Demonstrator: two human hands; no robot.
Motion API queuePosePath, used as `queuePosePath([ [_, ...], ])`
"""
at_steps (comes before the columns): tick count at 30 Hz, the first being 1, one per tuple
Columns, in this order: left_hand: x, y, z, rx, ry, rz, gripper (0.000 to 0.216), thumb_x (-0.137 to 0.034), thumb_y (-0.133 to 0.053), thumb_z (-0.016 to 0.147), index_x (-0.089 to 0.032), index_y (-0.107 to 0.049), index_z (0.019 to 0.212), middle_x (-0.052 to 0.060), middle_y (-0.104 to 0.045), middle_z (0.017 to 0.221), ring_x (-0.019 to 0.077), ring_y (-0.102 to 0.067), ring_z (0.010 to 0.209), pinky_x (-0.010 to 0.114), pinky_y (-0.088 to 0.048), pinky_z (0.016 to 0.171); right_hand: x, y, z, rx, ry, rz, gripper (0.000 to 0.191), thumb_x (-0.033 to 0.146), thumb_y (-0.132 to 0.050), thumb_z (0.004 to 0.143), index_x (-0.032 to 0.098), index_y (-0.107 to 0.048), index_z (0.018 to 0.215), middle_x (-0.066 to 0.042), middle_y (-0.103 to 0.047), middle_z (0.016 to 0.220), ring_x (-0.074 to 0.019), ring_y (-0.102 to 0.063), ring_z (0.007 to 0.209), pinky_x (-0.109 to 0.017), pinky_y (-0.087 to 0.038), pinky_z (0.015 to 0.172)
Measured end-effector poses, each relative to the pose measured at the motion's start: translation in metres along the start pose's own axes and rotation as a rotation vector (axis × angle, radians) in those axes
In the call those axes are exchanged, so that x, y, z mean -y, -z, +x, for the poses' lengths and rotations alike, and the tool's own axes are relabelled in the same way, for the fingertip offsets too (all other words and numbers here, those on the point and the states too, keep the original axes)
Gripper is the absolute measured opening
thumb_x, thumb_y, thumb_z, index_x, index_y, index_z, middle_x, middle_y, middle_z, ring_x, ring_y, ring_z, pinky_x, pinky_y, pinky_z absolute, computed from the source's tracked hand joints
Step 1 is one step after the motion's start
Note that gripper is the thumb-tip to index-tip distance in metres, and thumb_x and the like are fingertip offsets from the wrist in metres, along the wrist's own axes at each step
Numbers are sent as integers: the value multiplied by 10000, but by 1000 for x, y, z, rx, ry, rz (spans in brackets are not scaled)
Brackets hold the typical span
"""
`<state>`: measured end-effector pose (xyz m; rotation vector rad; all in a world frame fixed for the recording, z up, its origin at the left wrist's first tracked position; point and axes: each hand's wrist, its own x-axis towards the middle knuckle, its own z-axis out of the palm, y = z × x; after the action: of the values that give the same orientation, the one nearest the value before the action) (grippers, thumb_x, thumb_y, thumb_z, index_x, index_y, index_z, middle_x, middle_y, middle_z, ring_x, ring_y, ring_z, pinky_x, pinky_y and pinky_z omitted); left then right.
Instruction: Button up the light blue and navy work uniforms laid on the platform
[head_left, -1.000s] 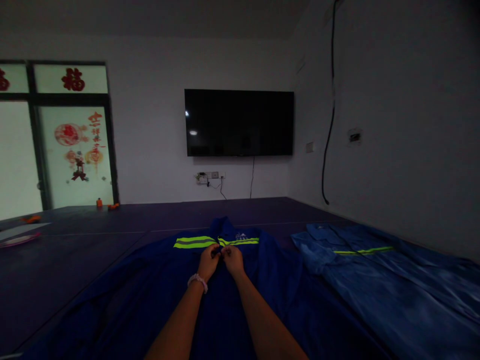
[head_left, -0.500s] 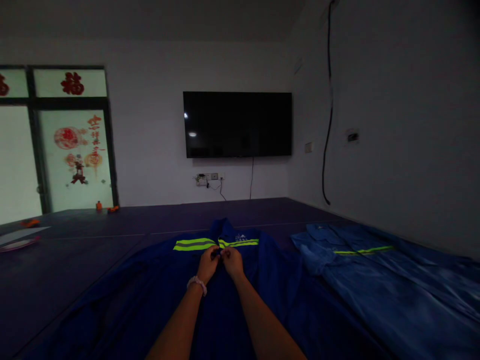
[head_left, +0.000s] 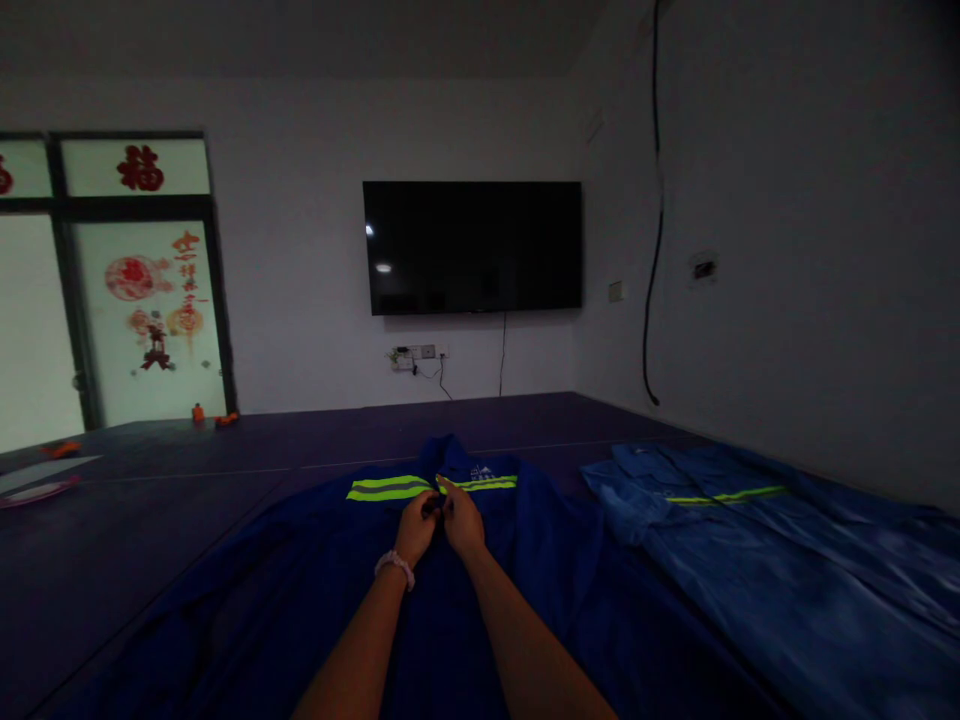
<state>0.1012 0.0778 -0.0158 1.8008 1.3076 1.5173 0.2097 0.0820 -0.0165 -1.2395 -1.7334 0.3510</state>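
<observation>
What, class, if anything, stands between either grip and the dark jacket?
Nothing visible does. The left grip and right grip are both at the front of the dark jacket, by its bright stripes. The lighter jacket lies to the right, clear of both.

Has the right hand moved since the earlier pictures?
Yes, slightly: the right hand points its index finger farther forward, overlapping the unmoved yellow-green chest stripe.

Matt cloth jacket (head_left: 439,610), glossy screen (head_left: 474,250)
</observation>
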Motion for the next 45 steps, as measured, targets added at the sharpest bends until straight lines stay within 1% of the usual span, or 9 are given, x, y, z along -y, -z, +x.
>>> queuePosePath([
  [3, 0, -1, 0, 10, -14, 4, 359, -20, -503, 672, -153, -614, 987, 78, -634, 1045, 179, -576, 977, 314, -419, 894, 2, 1, 0, 48, 38, -56, 583, 20, -394, 699, 300, -493, 1201, -14, -571, 1107, -125, -546, 971, -210, -402, 820],
  [5, 0, -1, -1, 17, -21, 9, 382, -11, -505, 666, -158, -613, 1002, 78, -625, 1076, 178, -568, 1000, 318, -408, 911, 2, 1, 0, 53, 44, -63, 586, 7, -400, 691, 291, -505, 1193, -18, -567, 1135, -132, -532, 1015, -220, -390, 854],
  [9, -3, -2, -2, 25, -29, 26, 368, -11, -507, 666, -162, -629, 978, 79, -635, 1056, 178, -570, 995, 329, -399, 923, 1, 0, 1, 22, 15, -38, 518, 6, -409, 689, 244, -573, 1119, -34, -620, 1065, -147, -556, 991, -227, -391, 863],
  [15, -9, -1, -4, 25, -16, 38, 330, -11, -503, 673, -168, -648, 925, 70, -656, 1001, 169, -592, 944, 319, -423, 892, -4, -2, 4, -42, -87, -2, 448, 24, -420, 692, 179, -615, 1063, -51, -677, 924, -146, -614, 853, -205, -438, 778],
  [19, -12, 0, -4, 29, -8, 39, 308, -14, -495, 686, -159, -653, 907, 73, -661, 986, 167, -601, 914, 315, -436, 870, -8, -4, 6, -71, -135, -11, 386, 43, -420, 712, 146, -638, 1014, -74, -683, 900, -152, -628, 826, -205, -454, 745],
  [25, -13, 1, -5, 36, -3, 40, 271, -41, -497, 699, -152, -658, 888, 66, -671, 948, 165, -608, 886, 302, -448, 846, -9, -4, 5, -70, -148, -42, 363, 25, -424, 699, 139, -657, 954, -87, -682, 892, -157, -630, 817, -198, -451, 707],
  [31, -10, 1, -5, 33, -7, 32, 239, -87, -507, 711, -158, -660, 881, 60, -676, 930, 164, -612, 875, 292, -456, 829, -6, 1, 3, -72, -178, -113, 308, 47, -453, 704, 187, -649, 896, -60, -672, 839, -153, -617, 794, -206, -422, 673],
  [37, -8, 0, -4, 27, -16, 29, 214, -128, -525, 712, -148, -659, 877, 68, -674, 918, 170, -615, 857, 307, -464, 817, -1, 3, 0, -73, -215, -176, 281, 50, -469, 704, 200, -620, 886, -59, -645, 879, -159, -602, 803, -223, -392, 652],
  [45, -9, -1, -5, 6, -34, 45, 249, -86, -508, 695, -160, -655, 882, 51, -671, 894, 162, -613, 842, 307, -461, 819, 3, 6, 0, -54, -196, -207, 229, 106, -445, 756, 196, -594, 904, -73, -626, 899, -166, -590, 830, -238, -382, 671],
])
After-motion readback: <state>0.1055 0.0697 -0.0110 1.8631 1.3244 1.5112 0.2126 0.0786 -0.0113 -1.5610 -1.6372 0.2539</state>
